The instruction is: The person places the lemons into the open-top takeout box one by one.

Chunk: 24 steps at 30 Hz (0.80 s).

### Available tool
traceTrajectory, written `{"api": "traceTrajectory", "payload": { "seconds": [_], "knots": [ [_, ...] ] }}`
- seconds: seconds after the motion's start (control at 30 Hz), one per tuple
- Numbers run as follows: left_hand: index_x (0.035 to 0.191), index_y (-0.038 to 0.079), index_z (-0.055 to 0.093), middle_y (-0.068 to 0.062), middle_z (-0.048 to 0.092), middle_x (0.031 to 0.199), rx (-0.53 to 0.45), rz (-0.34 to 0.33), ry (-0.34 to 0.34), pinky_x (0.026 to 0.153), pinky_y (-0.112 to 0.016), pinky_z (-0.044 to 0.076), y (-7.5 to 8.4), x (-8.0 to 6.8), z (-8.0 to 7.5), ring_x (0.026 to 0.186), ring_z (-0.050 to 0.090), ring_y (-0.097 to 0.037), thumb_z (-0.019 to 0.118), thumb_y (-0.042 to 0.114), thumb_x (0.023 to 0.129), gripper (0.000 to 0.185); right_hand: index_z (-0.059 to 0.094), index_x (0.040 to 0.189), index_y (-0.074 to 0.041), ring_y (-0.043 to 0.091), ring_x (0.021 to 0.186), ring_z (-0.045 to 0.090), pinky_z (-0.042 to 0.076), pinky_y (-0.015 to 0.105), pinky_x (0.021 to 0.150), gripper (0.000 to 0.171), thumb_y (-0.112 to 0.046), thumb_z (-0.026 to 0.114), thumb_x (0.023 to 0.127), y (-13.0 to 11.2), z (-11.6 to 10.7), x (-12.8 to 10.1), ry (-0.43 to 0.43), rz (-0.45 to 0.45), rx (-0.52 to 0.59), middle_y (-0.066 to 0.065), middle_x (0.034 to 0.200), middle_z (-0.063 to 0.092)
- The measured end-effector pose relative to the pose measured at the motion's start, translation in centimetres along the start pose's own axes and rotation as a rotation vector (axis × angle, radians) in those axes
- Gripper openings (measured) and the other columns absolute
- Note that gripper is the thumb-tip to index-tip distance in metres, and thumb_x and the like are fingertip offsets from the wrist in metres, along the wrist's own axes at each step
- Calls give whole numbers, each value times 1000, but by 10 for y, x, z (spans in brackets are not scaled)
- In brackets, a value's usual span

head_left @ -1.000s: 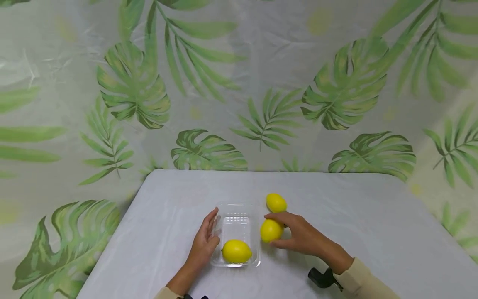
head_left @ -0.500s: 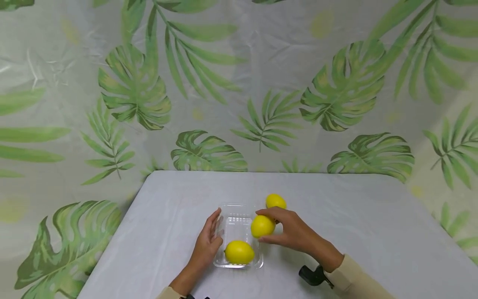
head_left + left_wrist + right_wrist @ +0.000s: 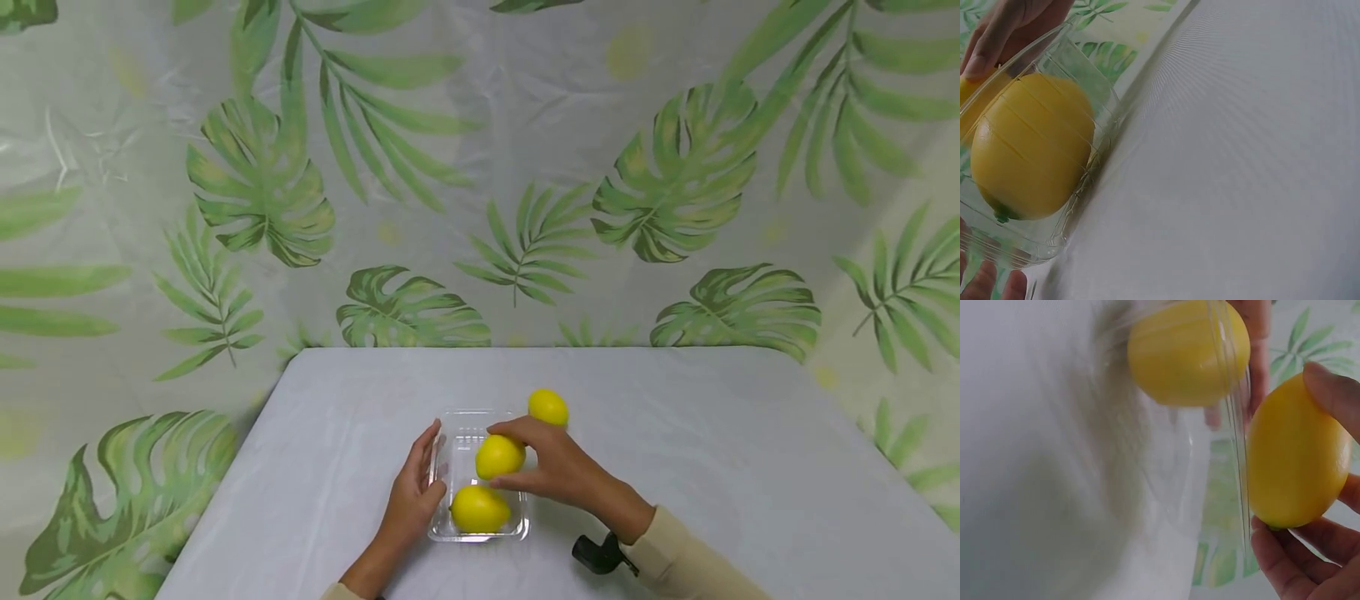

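My right hand holds a yellow lemon between thumb and fingers, over the right part of a clear plastic container. The right wrist view shows this held lemon close beside the container's rim, above the level of the other fruit. Inside the container's near end lies another lemon on its side, its green tip visible in the left wrist view. My left hand grips the container's left wall, thumb at the rim and fingers along the outside.
A third lemon rests on the white-covered table just beyond my right hand, partly overlapped by it. Behind the table hangs a leaf-patterned curtain. A black device sits at my right wrist.
My right hand has carried the lemon leftward from beside the container to over it. The left hand keeps hold of the container, which stays nearly where it was.
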<state>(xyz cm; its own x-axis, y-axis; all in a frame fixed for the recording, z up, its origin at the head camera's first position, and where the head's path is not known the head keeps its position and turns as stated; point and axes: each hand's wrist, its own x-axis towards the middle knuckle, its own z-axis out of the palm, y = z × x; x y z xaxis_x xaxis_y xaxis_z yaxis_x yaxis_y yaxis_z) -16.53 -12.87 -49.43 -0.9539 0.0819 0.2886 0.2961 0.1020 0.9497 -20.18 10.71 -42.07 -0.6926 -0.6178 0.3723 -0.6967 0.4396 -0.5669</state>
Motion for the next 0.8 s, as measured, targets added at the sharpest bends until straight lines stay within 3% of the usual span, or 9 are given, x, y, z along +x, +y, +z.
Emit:
{"api": "traceTrajectory", "payload": {
  "seconds": [0.17, 0.37, 0.5, 0.6, 0.73, 0.8],
  "knots": [
    [150, 12, 30, -7, 28, 157, 0, 11, -1, 110, -25, 24, -3, -1, -2, 143, 27, -22, 44, -17, 80, 77, 62, 126, -16, 7, 103, 57, 52, 27, 88, 61, -47, 77, 76, -2, 9, 7, -10, -31, -1, -10, 120, 62],
    [150, 14, 31, -8, 28, 156, 8, 38, -7, 110, -28, 24, -4, 0, -2, 143, 27, -21, 44, -17, 79, 79, 61, 126, -16, 8, 111, 56, 49, 31, 97, 59, -45, 77, 77, -6, 14, 12, -32, 1, -31, -9, 122, 61],
    [150, 7, 30, -9, 30, 155, 15, 30, -5, 110, -35, 27, 15, -2, -2, 142, 28, -26, 45, -18, 79, 76, 61, 127, -16, 9, 112, 56, 49, 32, 97, 57, -43, 76, 79, -10, 15, 17, -52, -5, -93, -8, 122, 61],
    [149, 4, 30, -10, 30, 155, 17, 19, -7, 109, -38, 27, 17, -2, -2, 141, 28, -29, 46, -19, 80, 75, 63, 126, -17, 11, 110, 56, 50, 31, 95, 54, -43, 74, 81, -13, 17, 20, -76, 9, -155, -6, 121, 62],
    [150, 12, 31, -10, 30, 155, 7, 47, -3, 109, -35, 28, -2, -1, -2, 141, 29, -26, 47, -18, 80, 78, 64, 125, -18, 14, 111, 57, 51, 32, 94, 52, -44, 73, 81, -16, 20, 23, -117, 59, -236, -4, 120, 62],
    [150, 14, 31, -9, 30, 155, 11, 57, -4, 109, -34, 29, -4, -1, -3, 141, 30, -25, 49, -17, 80, 78, 64, 125, -18, 15, 111, 57, 51, 33, 94, 52, -45, 73, 82, -18, 22, 25, -135, 80, -260, -3, 120, 62]
  ]
}}
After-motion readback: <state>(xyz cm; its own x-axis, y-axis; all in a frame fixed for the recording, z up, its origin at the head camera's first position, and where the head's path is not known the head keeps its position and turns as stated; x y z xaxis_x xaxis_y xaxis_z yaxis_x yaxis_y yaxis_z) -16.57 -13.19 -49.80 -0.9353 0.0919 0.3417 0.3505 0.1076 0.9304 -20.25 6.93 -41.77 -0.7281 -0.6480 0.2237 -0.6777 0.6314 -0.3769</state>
